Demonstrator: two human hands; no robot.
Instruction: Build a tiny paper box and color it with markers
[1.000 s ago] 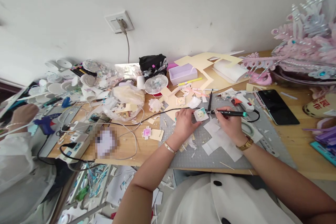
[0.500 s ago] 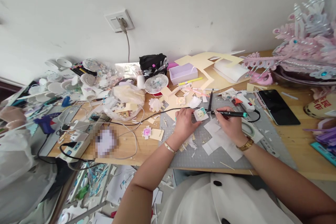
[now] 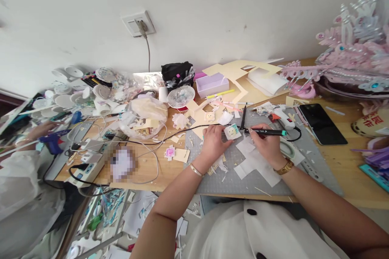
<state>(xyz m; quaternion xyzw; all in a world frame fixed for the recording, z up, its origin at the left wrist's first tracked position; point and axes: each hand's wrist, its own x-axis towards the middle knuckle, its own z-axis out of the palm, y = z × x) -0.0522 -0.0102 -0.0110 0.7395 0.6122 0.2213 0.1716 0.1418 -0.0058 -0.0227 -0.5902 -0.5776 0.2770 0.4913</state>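
My left hand [image 3: 214, 141] grips a small white square piece [image 3: 232, 132] between thumb and fingers; it bears a drawn face and turquoise colouring along its upper right. In my right hand [image 3: 266, 144] is a black marker pen [image 3: 271, 132] with a turquoise end, its tip side pointing left at the square. A pen cap or second black pen [image 3: 244, 116] lies just beyond. White paper pieces [image 3: 254, 158] rest under my right hand on the grey cutting mat [image 3: 243, 186]. A similar cream square with a face [image 3: 209, 117] lies behind my left hand.
A white glue gun [image 3: 284, 118] and a black phone [image 3: 323, 124] lie to the right. Behind are a lilac box [image 3: 212, 85] and cream card sheets [image 3: 231, 68]. Cables and a power strip [image 3: 94, 166] run along the left, beside a co-worker's hand [image 3: 38, 131].
The turquoise colouring on the square shows a little more along its edge. At the far left, the co-worker's hand has moved right, towards the blue glue gun.
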